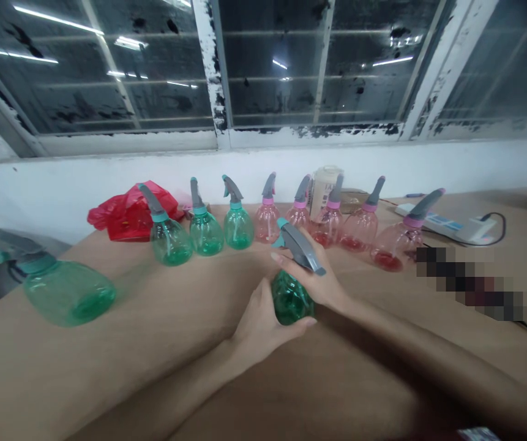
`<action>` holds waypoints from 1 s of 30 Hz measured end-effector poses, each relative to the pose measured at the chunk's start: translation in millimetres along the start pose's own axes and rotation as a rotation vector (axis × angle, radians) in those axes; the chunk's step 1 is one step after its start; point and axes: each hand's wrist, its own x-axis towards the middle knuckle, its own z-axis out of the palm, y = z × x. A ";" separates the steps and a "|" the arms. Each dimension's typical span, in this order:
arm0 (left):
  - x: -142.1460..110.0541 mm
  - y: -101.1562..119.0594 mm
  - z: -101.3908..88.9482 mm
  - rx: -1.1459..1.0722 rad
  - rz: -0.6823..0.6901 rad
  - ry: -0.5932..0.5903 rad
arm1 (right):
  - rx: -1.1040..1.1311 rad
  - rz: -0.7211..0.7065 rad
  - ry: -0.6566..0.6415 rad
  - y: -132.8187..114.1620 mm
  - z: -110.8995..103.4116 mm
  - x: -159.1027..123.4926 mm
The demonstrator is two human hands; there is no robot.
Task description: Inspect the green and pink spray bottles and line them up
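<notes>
A green spray bottle [291, 300] with a grey and teal trigger head is between my two hands, above the middle of the table. My left hand [263, 324] wraps round the lower body, its thumb across the near side. Around the neck, just under the spray head [302, 248], my right hand [321, 278] is closed. The head points up and to the left. Behind my hands stand several pink spray bottles [358, 229], and left of those are three green spray bottles [207, 233]. Another green spray bottle [70, 291] is at the far left.
A red plastic bag [132, 211] lies at the back left. A pale container [326, 187] stands behind the pink bottles. To the right are a white power strip [456, 226] with a cable and a pixelated dark object [474, 285]. Beyond the wooden table [175, 318] rises a windowed wall.
</notes>
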 end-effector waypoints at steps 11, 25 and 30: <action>1.3 4.0 -2.8 -0.012 0.086 -0.021 | 0.059 0.054 0.018 2.8 3.9 -4.3; 0.7 3.0 -1.8 -0.020 0.108 0.007 | 0.048 0.088 0.003 4.2 3.5 -5.3; 0.1 3.4 -2.9 -0.022 0.066 -0.025 | 0.035 0.039 -0.010 0.6 1.2 -2.0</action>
